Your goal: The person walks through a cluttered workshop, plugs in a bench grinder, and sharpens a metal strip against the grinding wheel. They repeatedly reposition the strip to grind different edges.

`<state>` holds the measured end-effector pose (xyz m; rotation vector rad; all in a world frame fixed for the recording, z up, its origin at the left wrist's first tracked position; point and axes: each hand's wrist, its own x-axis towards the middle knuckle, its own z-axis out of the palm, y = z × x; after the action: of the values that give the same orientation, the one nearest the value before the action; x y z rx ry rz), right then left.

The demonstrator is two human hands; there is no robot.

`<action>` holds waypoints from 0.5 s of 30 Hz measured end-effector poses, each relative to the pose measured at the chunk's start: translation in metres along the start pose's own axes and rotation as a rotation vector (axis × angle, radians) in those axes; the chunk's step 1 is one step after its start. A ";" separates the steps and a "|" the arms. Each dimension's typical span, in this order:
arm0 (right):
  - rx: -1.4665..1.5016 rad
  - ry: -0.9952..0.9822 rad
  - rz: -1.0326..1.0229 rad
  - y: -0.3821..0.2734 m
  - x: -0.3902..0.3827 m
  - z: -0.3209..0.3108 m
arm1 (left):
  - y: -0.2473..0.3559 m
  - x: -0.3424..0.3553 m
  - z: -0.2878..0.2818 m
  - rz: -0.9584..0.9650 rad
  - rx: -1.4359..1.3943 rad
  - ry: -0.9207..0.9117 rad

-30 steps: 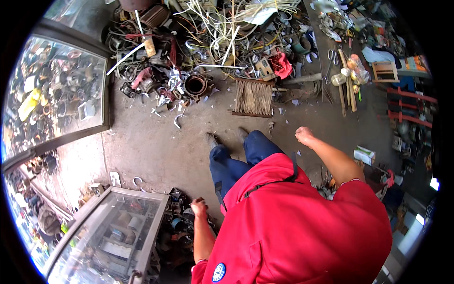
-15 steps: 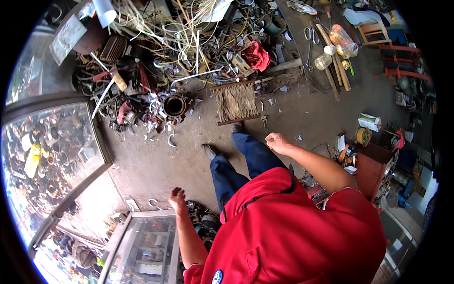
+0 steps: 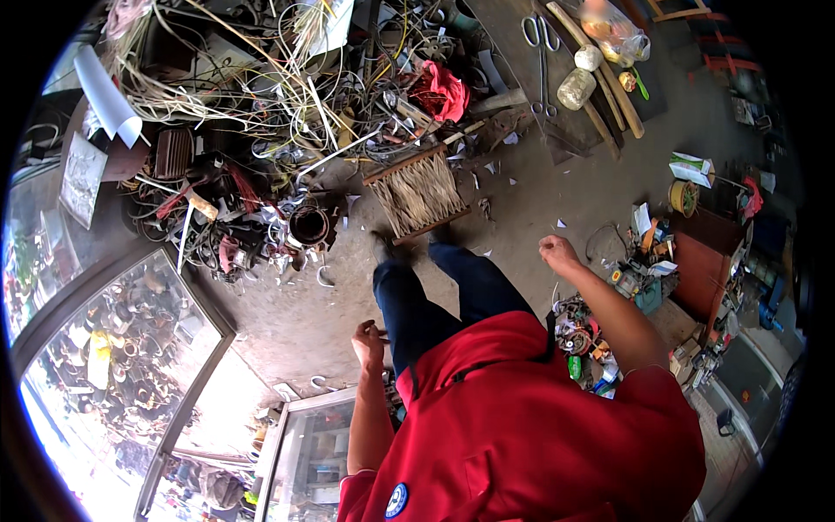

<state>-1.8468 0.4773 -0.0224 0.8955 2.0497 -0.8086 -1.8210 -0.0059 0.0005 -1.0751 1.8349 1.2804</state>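
My left hand hangs beside my left leg, its fingers loosely bent and apart, with nothing in it. My right hand is held out over the floor to the right of my legs, fingers curled in, and nothing shows in it. Neither hand touches anything. In front of my feet is a low stool with wooden rails and a seat of woven cord. My dark shoes are close to its near rail, partly hidden by my blue trousers.
A tangled scrap heap of wires and strips lies ahead and left, with a rusty metal pot at its edge. Long scissors and wooden poles lie ahead right. Glass doors stand left; a reddish-brown cabinet stands right.
I have stepped forward, my left foot now close to the stool. The view has turned, so the stool appears tilted. My left hand has swung forward; both hands stay free of objects.
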 end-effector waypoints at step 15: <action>-0.456 0.373 -0.434 -0.190 -0.019 -0.025 | 0.071 0.151 -0.036 0.130 0.446 -0.211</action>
<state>-1.9982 0.3843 0.0533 0.3639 2.6631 -0.3648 -1.9543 -0.0654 -0.0875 -0.5687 1.9252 0.9455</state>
